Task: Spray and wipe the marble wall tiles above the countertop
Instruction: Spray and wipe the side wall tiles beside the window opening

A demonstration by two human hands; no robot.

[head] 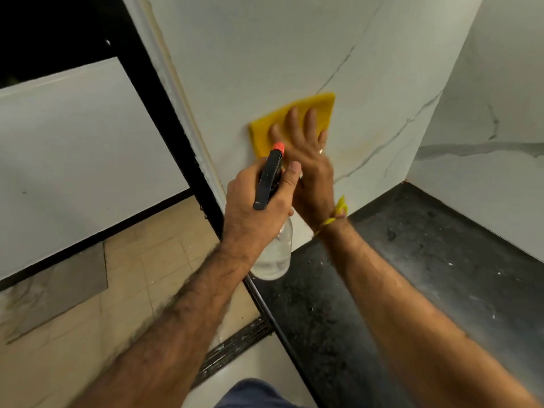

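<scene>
Pressing yellow cloth (297,119) flat on marble wall (265,54) near left edge, right hand (309,151).

1. Under my right hand (306,148), the yellow cloth (297,113) looks soft and matt
2. My left hand (256,207) grips a clear plastic spray bottle (275,254)
3. Beyond my fingers, smooth veined marble wall (265,54)
4. Below my right forearm, speckled dark stone countertop (412,260)

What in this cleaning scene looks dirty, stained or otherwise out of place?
The dark countertop is scattered with white specks and dusty smears. A faint yellowish stain marks the marble wall right of the yellow cloth, which the right hand presses flat. Nothing looks spilled or broken.
</scene>
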